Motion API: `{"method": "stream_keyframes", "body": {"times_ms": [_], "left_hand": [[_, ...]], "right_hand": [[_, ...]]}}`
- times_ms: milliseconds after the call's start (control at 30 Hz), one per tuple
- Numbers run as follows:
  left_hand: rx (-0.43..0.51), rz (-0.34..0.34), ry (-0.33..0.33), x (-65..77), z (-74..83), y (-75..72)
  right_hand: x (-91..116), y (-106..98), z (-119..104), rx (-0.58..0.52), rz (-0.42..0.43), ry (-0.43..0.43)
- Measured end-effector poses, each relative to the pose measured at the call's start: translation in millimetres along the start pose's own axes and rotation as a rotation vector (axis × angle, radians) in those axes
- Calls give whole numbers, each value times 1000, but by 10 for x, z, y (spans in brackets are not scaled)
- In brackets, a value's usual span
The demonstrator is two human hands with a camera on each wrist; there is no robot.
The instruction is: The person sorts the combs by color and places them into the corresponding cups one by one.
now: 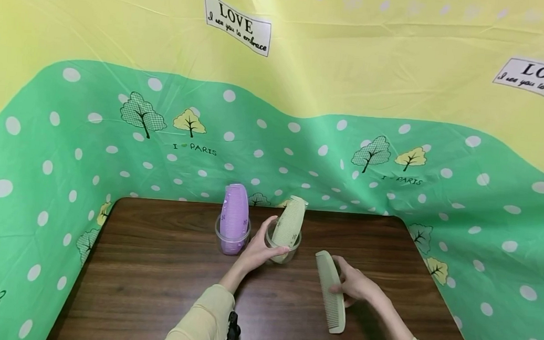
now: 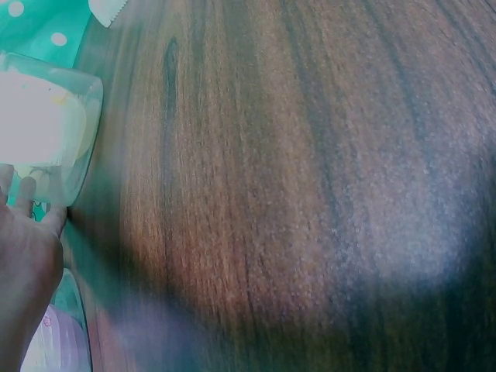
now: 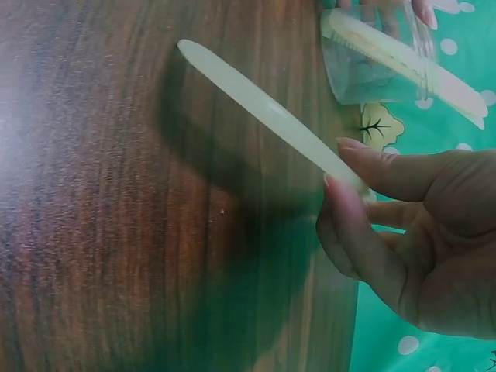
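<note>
My left hand [image 1: 259,249] grips a clear plastic jar [image 1: 295,247], thumb across its near side and fingers at the far rim. Inside that jar a pale green comb [image 1: 292,219] leans to the right, its upper end above the rim. In the head view, my right hand [image 1: 356,282] holds another pale green comb [image 1: 330,292] right of the jar, teeth facing left. The right wrist view has this comb [image 3: 267,112] edge-on, pinched near one end between thumb and fingers [image 3: 360,221], its shadow on the tabletop.
A second clear jar [image 1: 218,236], left of my left hand, has a purple comb [image 1: 234,215] standing in it. Both jars are near the back of the dark wooden table [image 1: 160,283]. Green and yellow printed cloth [image 1: 277,160] hangs behind and along both sides.
</note>
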State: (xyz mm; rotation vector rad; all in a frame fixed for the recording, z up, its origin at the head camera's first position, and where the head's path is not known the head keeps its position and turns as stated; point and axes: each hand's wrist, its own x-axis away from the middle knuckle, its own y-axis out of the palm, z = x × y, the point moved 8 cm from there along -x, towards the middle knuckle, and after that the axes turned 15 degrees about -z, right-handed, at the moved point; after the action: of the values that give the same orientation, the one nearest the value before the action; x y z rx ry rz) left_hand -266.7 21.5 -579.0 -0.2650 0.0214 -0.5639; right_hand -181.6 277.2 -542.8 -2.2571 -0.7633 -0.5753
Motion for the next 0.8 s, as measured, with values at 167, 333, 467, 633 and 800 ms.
{"method": "stream_keyframes", "body": {"times_ms": [167, 333, 467, 633, 800], "left_hand": [[6, -1, 4, -1, 3, 3], [4, -4, 4, 2, 7, 3], [6, -4, 5, -3, 4, 3], [6, -3, 0, 7, 11, 0], [3, -2, -8, 11, 7, -4]], "right_hand": [[14, -10, -38, -19, -23, -35], [31, -43, -78, -41, -24, -51], [45, -69, -111, -57, -15, -67], [47, -100, -138, -58, 0, -85], [63, -144, -180, -66, 25, -116]]}}
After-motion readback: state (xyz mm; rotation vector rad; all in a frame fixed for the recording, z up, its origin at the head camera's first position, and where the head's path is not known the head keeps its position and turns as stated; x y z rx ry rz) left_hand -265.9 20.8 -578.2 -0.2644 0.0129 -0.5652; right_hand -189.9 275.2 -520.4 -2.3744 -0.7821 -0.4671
